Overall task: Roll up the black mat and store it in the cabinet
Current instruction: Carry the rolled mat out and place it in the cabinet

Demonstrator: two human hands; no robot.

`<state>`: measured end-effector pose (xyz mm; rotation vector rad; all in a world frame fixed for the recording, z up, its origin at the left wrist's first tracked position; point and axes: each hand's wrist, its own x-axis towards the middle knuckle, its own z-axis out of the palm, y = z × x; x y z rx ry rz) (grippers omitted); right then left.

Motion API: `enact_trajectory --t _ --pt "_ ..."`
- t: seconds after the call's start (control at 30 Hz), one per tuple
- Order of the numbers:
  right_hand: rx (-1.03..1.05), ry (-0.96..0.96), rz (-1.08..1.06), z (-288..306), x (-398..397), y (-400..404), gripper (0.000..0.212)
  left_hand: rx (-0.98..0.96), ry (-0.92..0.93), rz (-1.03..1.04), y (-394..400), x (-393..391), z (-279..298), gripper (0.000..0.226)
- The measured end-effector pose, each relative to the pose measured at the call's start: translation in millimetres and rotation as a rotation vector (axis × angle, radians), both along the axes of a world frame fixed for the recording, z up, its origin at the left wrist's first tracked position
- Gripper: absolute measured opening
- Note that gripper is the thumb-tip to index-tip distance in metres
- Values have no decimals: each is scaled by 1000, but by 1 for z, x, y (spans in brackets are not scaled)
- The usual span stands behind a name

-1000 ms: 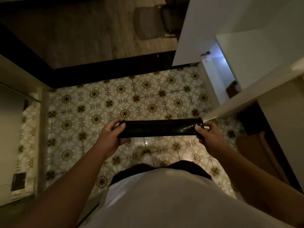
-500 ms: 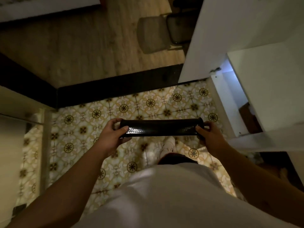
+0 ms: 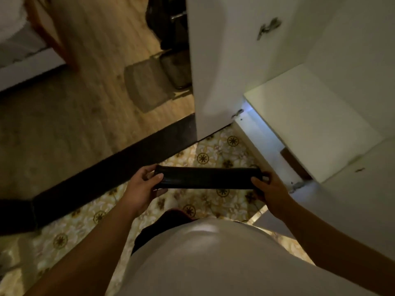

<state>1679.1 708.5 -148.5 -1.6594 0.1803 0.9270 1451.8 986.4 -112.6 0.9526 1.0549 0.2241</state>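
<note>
- Black mat [image 3: 206, 177]: already rolled into a tight tube, held level at waist height over the patterned tile floor [image 3: 213, 155]; long axis runs left to right.
- Left hand [image 3: 142, 187]: wrapped round the left end of the roll, thumb on top, fingers under. Right hand [image 3: 269, 190]: closed on the right end the same way. Both grips look firm; the roll is not sagging.
- Cabinet [image 3: 310, 116]: white, just beside and to the right of the roll's right end. Its door [image 3: 222, 67] stands open, swung away from the body; a lit compartment shows below a white shelf.
- Step in hand, as judged: carry the roll to the opening. Keep both ends pinched so the loose outer edge cannot spring open; turn the roll end-first toward the compartment.
- Edges: the door's lower corner and the shelf front are the nearest things to clip. A brown object [image 3: 292, 163] sits inside the compartment; what it is cannot be told.
- Room: floor ahead and left looks open; a dark threshold strip [image 3: 119, 165] separates tile from wood floor.
</note>
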Motion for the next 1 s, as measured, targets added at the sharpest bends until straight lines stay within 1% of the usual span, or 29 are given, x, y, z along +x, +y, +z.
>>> enact_trajectory --t 0.1,0.23,0.33,0.4,0.47,0.53,0.63,0.7,0.87,0.93,1.0 --pt "-1 -12 -124 0 16 2 33 -15 -11 -129 34 55 -12 31" --pt "-22 -40 -325 0 38 14 28 -34 -13 -316 77 139 -22 28" --pt "-9 -117 -443 0 48 29 13 -4 -10 -459 103 202 -20 34" --pt "-13 -115 -547 -1 49 39 15 15 -28 -548 115 238 -16 39" --pt "-32 -94 -670 -1 50 49 23 32 -47 -645 124 270 -15 40" --pt "-40 -70 -747 0 51 58 24 32 -49 -725 130 294 -13 40" --pt "-48 -62 -882 -1 52 75 20 13 -13 -844 137 337 -15 29" --pt "-54 -77 -965 -2 52 83 16 10 1 -915 136 363 -16 26" --pt "-96 -85 -1080 -7 61 82 15 33 9 -1064 122 400 -25 23" --pt "-95 -75 -1072 -11 66 74 19 47 13 -1088 112 409 -31 23" --pt "-85 -54 -1056 -17 72 64 23 58 33 -1076 103 416 -38 27"
